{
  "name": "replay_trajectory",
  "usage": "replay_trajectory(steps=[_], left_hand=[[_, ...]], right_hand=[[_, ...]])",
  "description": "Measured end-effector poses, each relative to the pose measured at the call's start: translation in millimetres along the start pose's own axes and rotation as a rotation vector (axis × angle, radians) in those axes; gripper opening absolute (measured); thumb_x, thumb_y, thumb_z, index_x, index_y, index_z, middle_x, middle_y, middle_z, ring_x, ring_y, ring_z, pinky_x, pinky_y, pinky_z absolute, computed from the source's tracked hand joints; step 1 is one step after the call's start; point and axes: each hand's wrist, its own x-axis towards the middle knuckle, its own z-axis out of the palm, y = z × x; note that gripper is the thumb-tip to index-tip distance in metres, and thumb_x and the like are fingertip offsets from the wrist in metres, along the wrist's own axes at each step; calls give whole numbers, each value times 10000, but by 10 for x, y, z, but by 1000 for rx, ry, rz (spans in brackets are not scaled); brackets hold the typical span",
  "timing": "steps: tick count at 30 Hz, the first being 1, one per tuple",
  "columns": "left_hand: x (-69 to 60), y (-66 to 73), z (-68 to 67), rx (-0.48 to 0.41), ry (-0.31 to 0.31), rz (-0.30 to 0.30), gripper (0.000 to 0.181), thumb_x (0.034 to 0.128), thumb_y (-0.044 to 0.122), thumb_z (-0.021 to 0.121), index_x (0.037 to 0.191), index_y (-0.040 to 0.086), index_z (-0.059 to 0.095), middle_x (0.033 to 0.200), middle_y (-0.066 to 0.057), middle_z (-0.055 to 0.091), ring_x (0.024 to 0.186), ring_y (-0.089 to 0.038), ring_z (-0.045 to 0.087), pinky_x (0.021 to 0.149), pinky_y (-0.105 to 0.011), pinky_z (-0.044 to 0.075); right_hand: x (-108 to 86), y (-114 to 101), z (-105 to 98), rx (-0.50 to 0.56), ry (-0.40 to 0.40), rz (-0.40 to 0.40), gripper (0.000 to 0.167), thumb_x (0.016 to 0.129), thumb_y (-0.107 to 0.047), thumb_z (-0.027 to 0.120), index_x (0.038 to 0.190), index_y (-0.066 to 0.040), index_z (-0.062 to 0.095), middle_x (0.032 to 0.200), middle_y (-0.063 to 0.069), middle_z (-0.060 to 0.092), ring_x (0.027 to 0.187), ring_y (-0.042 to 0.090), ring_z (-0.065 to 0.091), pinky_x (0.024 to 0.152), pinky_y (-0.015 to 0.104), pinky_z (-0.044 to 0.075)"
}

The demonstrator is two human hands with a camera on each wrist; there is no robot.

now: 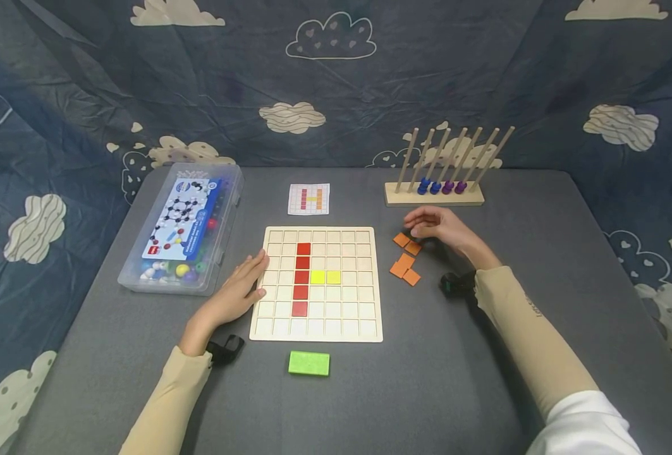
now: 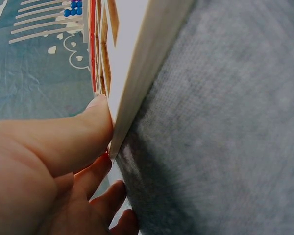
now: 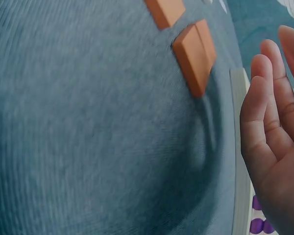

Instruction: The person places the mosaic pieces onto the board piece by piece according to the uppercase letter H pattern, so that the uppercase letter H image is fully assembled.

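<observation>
- Nearest me, a green block (image 1: pixel 309 363) sits just in front of the wooden board (image 1: pixel 349 327); no call to touch it, I'd say
- Coming up, the left hand (image 1: pixel 234 292) on the board's left edge, fingers stretched nearly straight, thumb touching the wood; light, steady pressure there should keep it from sliding
- Onto the board itself: five red tiles (image 1: pixel 300 292) run in a column, two yellow tiles (image 1: pixel 317 277) lead right from the middle one
- And here, just right of the board, five loose orange tiles (image 1: pixel 411 277) in two clusters, untouched
- Above the farther cluster, right of the board, the right hand (image 1: pixel 440 227) hovers, fingers loosely bent, a modest gap to the thumb, nothing visible between; I'd come down over one tile and pinch opposite edges so its neighbour stays put
- Left of the board, a plastic box (image 1: pixel 222 230)
- Beyond the board, a pattern card (image 1: pixel 309 208) with orange right of yellow; I'd count cells against it and lower a tile level, squared to its cell
- Farthest, past the board's right corner, the peg rack (image 1: pixel 434 199); mind the knuckles there
</observation>
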Motion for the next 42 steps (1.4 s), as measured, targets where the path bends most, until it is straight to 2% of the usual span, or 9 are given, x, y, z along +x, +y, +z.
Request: replay_trajectory(steps=[9, 14, 18, 21, 32, 42], left_hand=[[-6, 1, -2, -4, -3, -5, 603, 945, 14, 530, 1453, -123, 235, 1532, -274, 161, 1394, -470, 101, 1110, -588, 76], [-4, -3, 4, -3, -5, -2, 609, 942, 13, 532, 1453, -126, 231, 1529, -282, 164, 1392, -475, 101, 1108, -592, 77], [-6, 0, 3, -6, -10, -7, 614, 943, 17, 530, 1457, -122, 223, 1532, -279, 157, 1395, -470, 94, 1110, -589, 71], [-6, 4, 1, -10, -11, -12, 617, 946, 18, 530, 1461, -117, 219, 1534, -276, 152, 1397, -467, 89, 1111, -588, 67], [-8, 11, -3, -12, 1, -6, 605, 951, 24, 526, 1458, -118, 228, 1533, -274, 159, 1395, -469, 95, 1110, -590, 69], [-1, -1, -5, -15, -19, -28, 616, 953, 28, 524, 1468, -105, 213, 1543, -263, 140, 1406, -449, 74, 1117, -575, 55]], right_hand=[[23, 39, 9, -28, -14, 10, 328, 908, 66, 576, 1228, 118, 523, 1137, 273, 575, 875, 145, 604, 791, 296, 522], [57, 61, 68, -134, -12, -8, 303, 871, 101, 605, 1173, 95, 578, 1117, 258, 592, 905, 213, 581, 733, 263, 499], [80, 85, 96, -199, -24, -26, 310, 856, 110, 611, 1164, 85, 585, 1156, 252, 583, 995, 315, 554, 738, 271, 487], [103, 89, 117, -238, -23, -26, 312, 846, 125, 603, 1154, 81, 592, 1157, 250, 581, 1006, 338, 543, 742, 284, 485], [181, 61, 199, -394, 27, 6, 266, 808, 114, 647, 1063, 37, 648, 1057, 183, 610, 904, 278, 550, 694, 299, 468], [172, 58, 172, -386, 23, -2, 197, 838, 101, 576, 1007, 46, 660, 941, 171, 624, 746, 229, 543, 597, 281, 454]])
